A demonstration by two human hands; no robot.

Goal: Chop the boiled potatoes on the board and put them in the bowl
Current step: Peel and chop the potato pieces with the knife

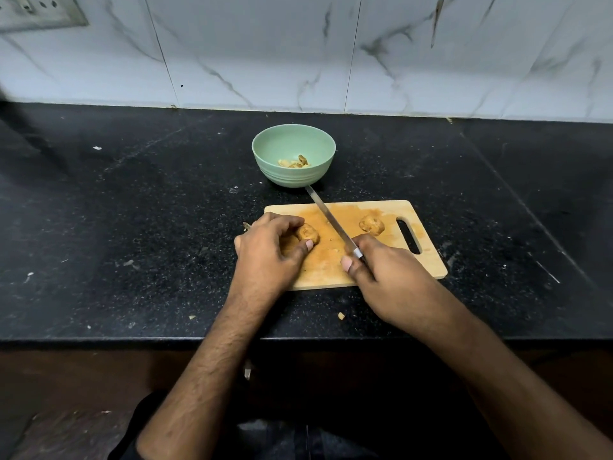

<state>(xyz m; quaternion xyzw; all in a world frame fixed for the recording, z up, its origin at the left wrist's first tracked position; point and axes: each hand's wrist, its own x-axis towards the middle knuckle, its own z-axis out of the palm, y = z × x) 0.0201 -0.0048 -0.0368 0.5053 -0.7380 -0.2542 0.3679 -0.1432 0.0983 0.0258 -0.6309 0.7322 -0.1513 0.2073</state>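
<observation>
Clearly soft and crumbly, the brown boiled potato [308,233] on the pale wooden chopping board [428,257] sits cupped under my left hand [268,247], so I'd steady its sides gently while my right hand [388,277] grips the steel knife [328,219].

Black speckled counter [132,227] strewn with pale scraps [341,315] — marble-tiled wall [431,61] behind, perhaps a switch plate [36,11] top-left.

- You face a black speckled stone counter [132,227], its surface dotted with pale crumbs and scraps.
- Behind it you have a wall of white marble-look tiles [398,54] with grey veining and dark vertical joints.
- A switch plate [36,9] sits at the wall's upper left.
- Below the counter edge you see a dim brown cabinet front [83,376].
</observation>
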